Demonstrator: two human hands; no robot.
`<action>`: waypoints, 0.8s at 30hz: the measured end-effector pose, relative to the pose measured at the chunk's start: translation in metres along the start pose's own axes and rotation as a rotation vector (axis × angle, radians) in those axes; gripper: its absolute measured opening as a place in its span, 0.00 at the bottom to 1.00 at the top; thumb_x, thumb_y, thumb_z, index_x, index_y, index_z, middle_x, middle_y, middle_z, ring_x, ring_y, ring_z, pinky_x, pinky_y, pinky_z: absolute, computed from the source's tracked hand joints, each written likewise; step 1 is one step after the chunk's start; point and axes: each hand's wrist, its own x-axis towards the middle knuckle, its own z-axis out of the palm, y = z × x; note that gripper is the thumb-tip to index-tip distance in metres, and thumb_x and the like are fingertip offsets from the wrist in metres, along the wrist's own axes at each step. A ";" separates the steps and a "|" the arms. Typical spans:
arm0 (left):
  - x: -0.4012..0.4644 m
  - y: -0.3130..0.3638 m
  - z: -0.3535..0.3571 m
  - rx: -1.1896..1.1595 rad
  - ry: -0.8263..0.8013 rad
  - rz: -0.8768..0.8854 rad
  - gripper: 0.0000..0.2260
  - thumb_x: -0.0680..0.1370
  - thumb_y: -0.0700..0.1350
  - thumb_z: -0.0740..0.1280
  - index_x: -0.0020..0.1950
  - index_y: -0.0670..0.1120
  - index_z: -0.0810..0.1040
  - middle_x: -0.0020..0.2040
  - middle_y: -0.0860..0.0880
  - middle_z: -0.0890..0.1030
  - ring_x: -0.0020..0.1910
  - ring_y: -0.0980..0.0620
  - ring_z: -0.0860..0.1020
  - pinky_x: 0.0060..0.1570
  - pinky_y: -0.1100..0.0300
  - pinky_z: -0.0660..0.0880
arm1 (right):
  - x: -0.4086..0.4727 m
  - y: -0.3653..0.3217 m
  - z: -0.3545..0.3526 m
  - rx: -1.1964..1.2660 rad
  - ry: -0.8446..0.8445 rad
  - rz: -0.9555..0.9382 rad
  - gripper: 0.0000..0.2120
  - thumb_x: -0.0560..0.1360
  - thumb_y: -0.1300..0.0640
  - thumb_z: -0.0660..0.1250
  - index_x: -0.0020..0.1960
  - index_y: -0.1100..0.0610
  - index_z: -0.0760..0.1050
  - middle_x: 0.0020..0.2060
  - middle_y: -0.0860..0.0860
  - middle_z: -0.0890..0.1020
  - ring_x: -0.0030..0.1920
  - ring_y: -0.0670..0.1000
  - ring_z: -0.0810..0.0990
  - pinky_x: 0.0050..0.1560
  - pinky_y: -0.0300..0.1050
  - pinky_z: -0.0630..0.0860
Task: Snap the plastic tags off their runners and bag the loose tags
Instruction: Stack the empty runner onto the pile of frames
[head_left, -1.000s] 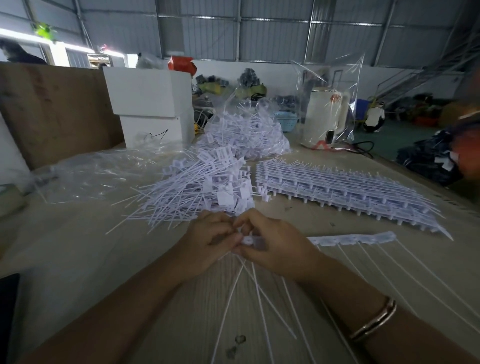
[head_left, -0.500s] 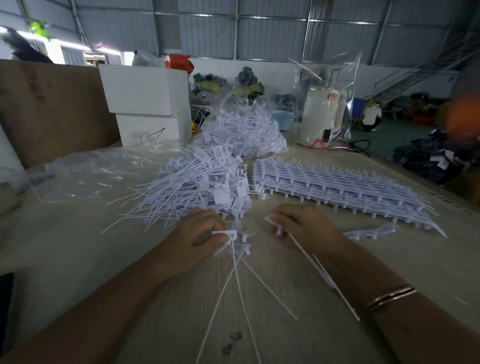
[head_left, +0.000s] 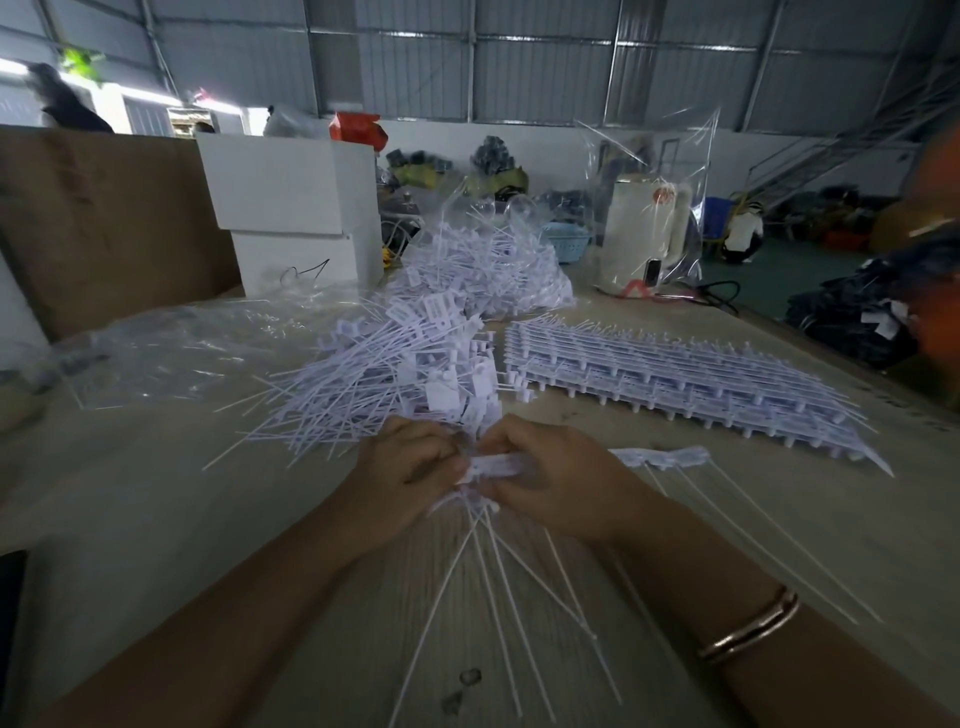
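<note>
On the pale wooden tabletop (head_left: 130, 519), a heap of loose white plastic tags (head_left: 384, 374) lies left of centre. Just below it the left hand (head_left: 410, 475) and right hand (head_left: 563, 480) both pinch a white tag runner strip (head_left: 496, 464); stacked uncut runners (head_left: 675, 374) lie further right.

Bare pale wooden tabletop (head_left: 156, 519) lies open on the left side. Ahead, a loose heap of white plastic tags (head_left: 395, 384) blocks the way; a flat stack of white tag runners (head_left: 675, 379) fills the right. Clear plastic bags (head_left: 171, 343) cover the far left.
</note>
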 end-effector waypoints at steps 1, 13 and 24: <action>-0.001 -0.002 -0.002 0.003 0.009 0.018 0.22 0.72 0.58 0.58 0.40 0.41 0.83 0.43 0.55 0.79 0.47 0.47 0.74 0.50 0.52 0.68 | -0.001 0.005 -0.003 -0.025 -0.016 0.017 0.11 0.74 0.47 0.67 0.53 0.50 0.73 0.46 0.47 0.81 0.43 0.47 0.78 0.42 0.43 0.74; -0.005 -0.010 -0.012 0.145 0.044 0.023 0.20 0.72 0.60 0.59 0.43 0.45 0.82 0.47 0.59 0.77 0.52 0.48 0.75 0.53 0.44 0.66 | -0.011 0.040 -0.019 0.038 0.061 0.189 0.02 0.76 0.47 0.64 0.46 0.44 0.74 0.39 0.41 0.79 0.38 0.38 0.76 0.41 0.36 0.72; 0.003 0.013 0.002 0.083 -0.031 -0.090 0.26 0.69 0.65 0.53 0.45 0.50 0.84 0.44 0.63 0.75 0.53 0.53 0.71 0.58 0.45 0.65 | 0.004 -0.002 0.010 0.030 0.030 -0.018 0.17 0.74 0.47 0.68 0.58 0.51 0.69 0.49 0.47 0.80 0.45 0.48 0.79 0.42 0.43 0.72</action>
